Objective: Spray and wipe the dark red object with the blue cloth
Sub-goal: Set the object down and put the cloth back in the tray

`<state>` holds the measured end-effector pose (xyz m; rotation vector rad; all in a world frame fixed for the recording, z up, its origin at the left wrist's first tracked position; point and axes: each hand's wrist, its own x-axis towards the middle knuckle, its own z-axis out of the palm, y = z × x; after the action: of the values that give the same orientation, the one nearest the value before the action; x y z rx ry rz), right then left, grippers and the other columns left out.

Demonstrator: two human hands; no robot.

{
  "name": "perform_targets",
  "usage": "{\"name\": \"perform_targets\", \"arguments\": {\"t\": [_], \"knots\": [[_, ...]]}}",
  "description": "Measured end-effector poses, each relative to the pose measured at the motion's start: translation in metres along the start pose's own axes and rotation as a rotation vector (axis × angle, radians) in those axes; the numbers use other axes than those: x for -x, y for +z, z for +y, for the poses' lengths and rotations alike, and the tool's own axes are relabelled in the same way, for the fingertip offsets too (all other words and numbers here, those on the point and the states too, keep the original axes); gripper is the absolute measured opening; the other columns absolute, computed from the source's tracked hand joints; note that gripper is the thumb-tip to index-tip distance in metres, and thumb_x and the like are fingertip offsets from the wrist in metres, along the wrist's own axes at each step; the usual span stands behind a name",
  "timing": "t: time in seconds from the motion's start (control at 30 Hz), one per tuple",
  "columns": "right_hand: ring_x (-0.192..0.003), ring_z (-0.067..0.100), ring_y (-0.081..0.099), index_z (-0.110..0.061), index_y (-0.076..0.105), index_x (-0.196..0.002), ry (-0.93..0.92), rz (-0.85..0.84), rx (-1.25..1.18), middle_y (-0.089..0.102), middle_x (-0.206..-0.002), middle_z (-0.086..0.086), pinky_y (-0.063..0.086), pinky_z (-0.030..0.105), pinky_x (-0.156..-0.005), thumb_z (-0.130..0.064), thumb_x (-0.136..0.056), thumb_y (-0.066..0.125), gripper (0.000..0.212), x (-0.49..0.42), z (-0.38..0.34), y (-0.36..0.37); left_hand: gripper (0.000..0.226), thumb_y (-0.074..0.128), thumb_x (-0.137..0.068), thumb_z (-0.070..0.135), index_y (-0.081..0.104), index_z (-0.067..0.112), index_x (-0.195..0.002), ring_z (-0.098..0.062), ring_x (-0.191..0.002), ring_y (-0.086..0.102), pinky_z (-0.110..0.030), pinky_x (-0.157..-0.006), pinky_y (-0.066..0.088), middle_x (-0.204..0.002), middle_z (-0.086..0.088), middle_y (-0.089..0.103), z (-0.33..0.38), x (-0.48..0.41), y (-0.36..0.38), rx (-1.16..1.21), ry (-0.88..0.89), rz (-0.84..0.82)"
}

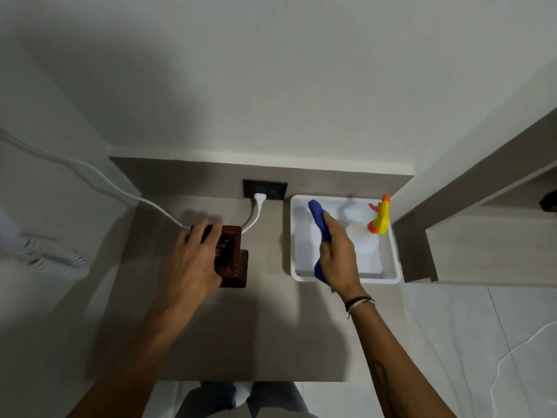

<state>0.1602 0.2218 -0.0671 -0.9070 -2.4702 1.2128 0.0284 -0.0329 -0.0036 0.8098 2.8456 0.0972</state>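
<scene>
Red box (233, 256) stands on desk (271, 327), left of white tray (394, 263), apart from it. Left hand (193, 260) lies over box, fingers (208, 233) wrapped on its top and near side. Right hand (337, 254) above tray, fingers clenched on blue cloth (318, 218). Spray bottle (381, 217) stands in tray's right rear corner.

Single head cam, wide-angle – looks steeply down and forward from above the tabletop (271, 327). Wall at 12 o'clock, wearer's legs at 6. Close range – both forearms fill the lower frame. No second view to overlap.
</scene>
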Motion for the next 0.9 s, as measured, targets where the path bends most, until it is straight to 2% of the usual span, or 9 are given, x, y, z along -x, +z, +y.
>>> {"name": "perform_targets", "arguments": {"t": [0.1, 0.17, 0.3, 0.4, 0.47, 0.53, 0.67, 0.73, 0.9], "knots": [[-0.147, 0.033, 0.052, -0.007, 0.040, -0.161, -0.023, -0.036, 0.178, 0.050, -0.162, 0.014, 0.038, 0.043, -0.127, 0.010, -0.102, 0.054, 0.063, -0.034, 0.017, 0.005, 0.111, 0.099, -0.063, 0.022, 0.045, 0.025, -0.160, -0.036, -0.127, 0.056, -0.056, -0.084, 0.063, -0.159, -0.002, 0.047, 0.003, -0.001, 0.003, -0.013, -0.027, -0.012], [-0.154, 0.038, 0.043, -0.004, 0.034, -0.164, -0.027, -0.133, 0.324, 0.041, -0.167, 0.017, 0.034, 0.046, -0.131, 0.007, -0.103, 0.056, 0.066, -0.051, 0.030, 0.017, 0.116, 0.100, -0.062, 0.024, 0.041, 0.026, -0.162, -0.036, -0.132, 0.053, -0.056, -0.088, 0.061, -0.162, -0.001, 0.042, 0.002, -0.003, 0.003, -0.002, -0.025, -0.030], [-0.166, 0.045, -0.001, 0.000, 0.002, -0.169, -0.083, -0.454, 0.633, 0.000, -0.179, 0.021, 0.006, 0.049, -0.137, -0.012, -0.112, 0.046, 0.073, -0.056, 0.057, 0.060, 0.120, 0.102, -0.055, 0.019, 0.044, 0.018, -0.160, -0.043, -0.142, 0.049, -0.057, -0.087, 0.061, -0.167, -0.008, 0.039, -0.004, -0.005, 0.011, 0.044, 0.021, -0.063], [-0.164, 0.052, -0.010, 0.001, -0.007, -0.168, -0.112, -0.488, 0.830, -0.012, -0.177, 0.025, 0.003, 0.056, -0.137, -0.032, -0.112, 0.046, 0.084, -0.047, 0.066, 0.080, 0.118, 0.098, -0.061, 0.015, 0.040, 0.007, -0.163, -0.052, -0.161, 0.022, -0.069, -0.109, 0.048, -0.176, -0.019, 0.027, -0.008, -0.005, 0.022, 0.047, 0.101, -0.039], [-0.164, 0.051, -0.010, 0.001, -0.007, -0.168, -0.129, -0.484, 0.854, -0.012, -0.177, 0.025, 0.004, 0.056, -0.137, -0.035, -0.110, 0.048, 0.088, -0.046, 0.069, 0.082, 0.116, 0.096, -0.068, 0.022, 0.035, 0.001, -0.165, -0.051, -0.164, 0.009, -0.069, -0.123, 0.029, -0.178, -0.025, 0.018, -0.012, -0.004, 0.029, 0.020, 0.150, 0.013], [-0.164, 0.050, -0.010, 0.000, -0.008, -0.168, -0.132, -0.494, 0.880, -0.013, -0.178, 0.023, 0.005, 0.055, -0.137, -0.036, -0.111, 0.044, 0.085, -0.048, 0.070, 0.079, 0.116, 0.091, -0.075, 0.027, 0.028, 0.000, -0.168, -0.046, -0.166, 0.003, -0.063, -0.130, 0.016, -0.179, -0.026, 0.011, -0.013, -0.003, 0.033, 0.008, 0.183, 0.048], [-0.165, 0.047, -0.010, 0.000, -0.007, -0.168, -0.133, -0.535, 0.888, -0.012, -0.178, 0.022, 0.005, 0.053, -0.137, -0.037, -0.113, 0.036, 0.079, -0.050, 0.070, 0.074, 0.124, 0.092, -0.072, 0.030, 0.021, 0.002, -0.170, -0.041, -0.167, 0.001, -0.058, -0.127, 0.016, -0.180, -0.023, 0.006, -0.016, -0.001, 0.037, 0.027, 0.188, 0.061], [-0.167, 0.043, -0.008, -0.001, -0.004, -0.169, -0.106, -0.516, 0.769, -0.010, -0.179, 0.020, 0.005, 0.050, -0.137, -0.035, -0.114, 0.037, 0.076, -0.050, 0.066, 0.069, 0.129, 0.092, -0.072, 0.035, 0.015, 0.004, -0.171, -0.039, -0.167, -0.003, -0.058, -0.130, 0.015, -0.181, -0.021, 0.001, -0.017, -0.001, 0.039, 0.022, 0.192, 0.053], [-0.169, 0.035, -0.002, -0.003, 0.007, -0.169, -0.122, -0.322, 0.572, 0.000, -0.180, 0.017, 0.006, 0.046, -0.138, -0.031, -0.113, 0.045, 0.074, -0.024, 0.042, 0.059, 0.144, 0.078, -0.074, 0.072, -0.009, 0.013, -0.172, -0.030, -0.163, -0.031, -0.056, -0.133, -0.012, -0.178, -0.015, -0.028, -0.022, -0.003, 0.045, 0.011, 0.198, -0.010]]}}
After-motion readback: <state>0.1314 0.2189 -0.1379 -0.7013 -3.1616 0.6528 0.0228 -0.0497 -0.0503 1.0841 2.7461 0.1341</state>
